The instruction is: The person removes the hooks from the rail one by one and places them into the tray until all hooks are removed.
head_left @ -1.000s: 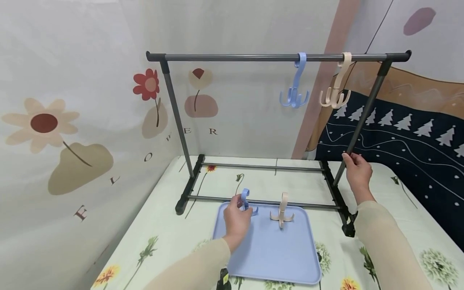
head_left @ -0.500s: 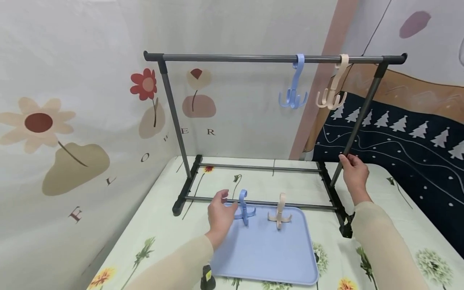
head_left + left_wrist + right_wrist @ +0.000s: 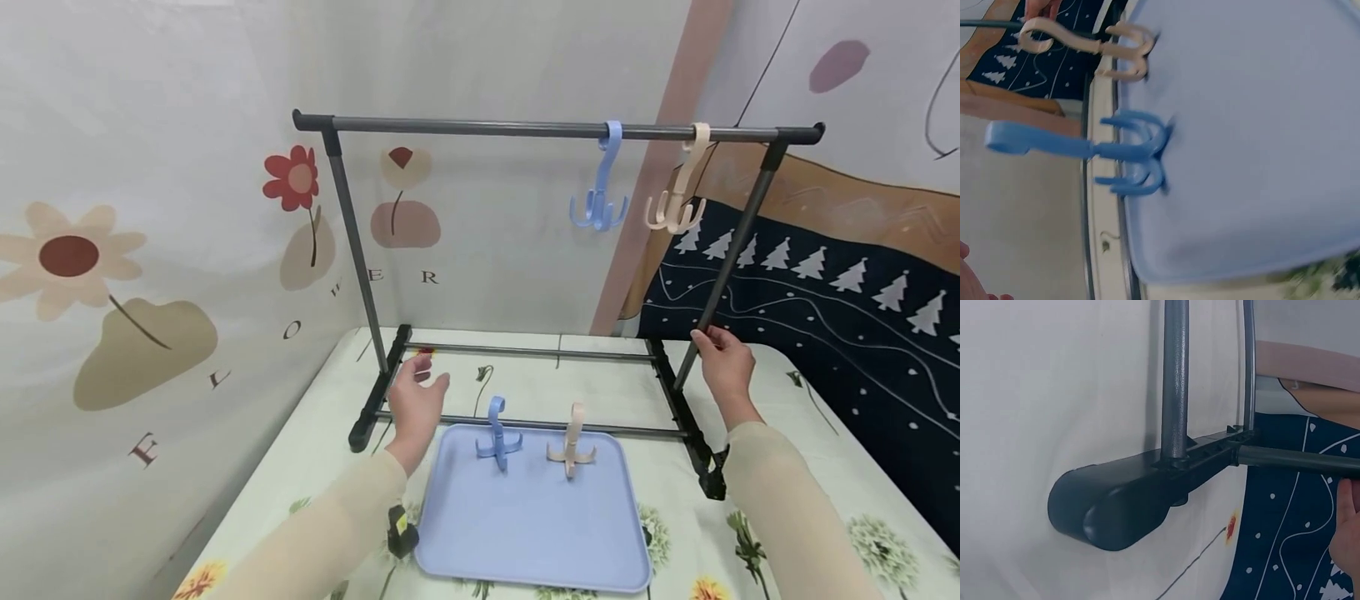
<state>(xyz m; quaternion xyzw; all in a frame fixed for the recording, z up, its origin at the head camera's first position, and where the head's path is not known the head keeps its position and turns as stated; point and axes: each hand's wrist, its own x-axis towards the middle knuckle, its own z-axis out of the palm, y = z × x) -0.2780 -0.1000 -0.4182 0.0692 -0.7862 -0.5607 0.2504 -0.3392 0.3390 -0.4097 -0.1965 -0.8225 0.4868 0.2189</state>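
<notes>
My left hand, with fingers loosely bent and nothing in it, hovers near the left foot of the dark metal rack. At the right, my right hand pinches the rack's right post low down. A blue four-prong hook hanger stands upright on the light-blue tray. Beside it stands a beige hook hanger; the left wrist view shows this blue hanger and beige hanger apart. Another blue hanger and beige hanger hang from the top bar.
The rack's left base foot and right base foot rest on a flower-print cloth. Its front lower bar runs just behind the tray. A printed curtain hangs behind, with a dark tree-pattern fabric at the right.
My left hand has let go of the blue hanger on the tray and moved left towards the rack's left foot. My right hand has stayed on the right post. The head view has shifted slightly.
</notes>
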